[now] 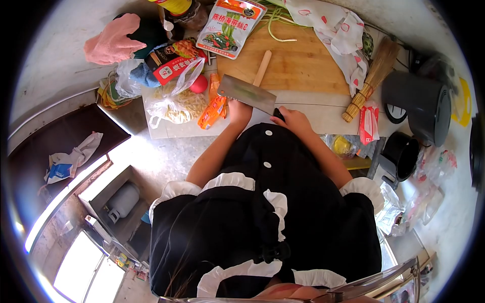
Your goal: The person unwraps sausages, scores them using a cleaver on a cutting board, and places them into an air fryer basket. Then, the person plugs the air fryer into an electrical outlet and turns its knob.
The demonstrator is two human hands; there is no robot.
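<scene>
A cleaver point(247, 92) with a broad metal blade and a dark handle lies slantwise in front of my body at the counter's near edge. My right hand point(293, 122) is closed around its handle. My left hand point(240, 112) is at the blade's left part, its fingers mostly hidden behind the metal, so its grip does not show. A flat wooden stick or handle point(263, 67) sticks out beyond the blade, its lower end covered. Behind it is a wooden cutting board point(298, 60). An orange packet point(213, 108) lies just left of my left hand.
On the left are a plastic bag of pale strips point(177, 106), a red box point(172, 68) and a pink cloth point(113, 40). A printed food pouch point(230, 28) overlaps the board. To the right are a straw brush point(371, 78), a patterned cloth point(333, 22) and a dark pot point(417, 103).
</scene>
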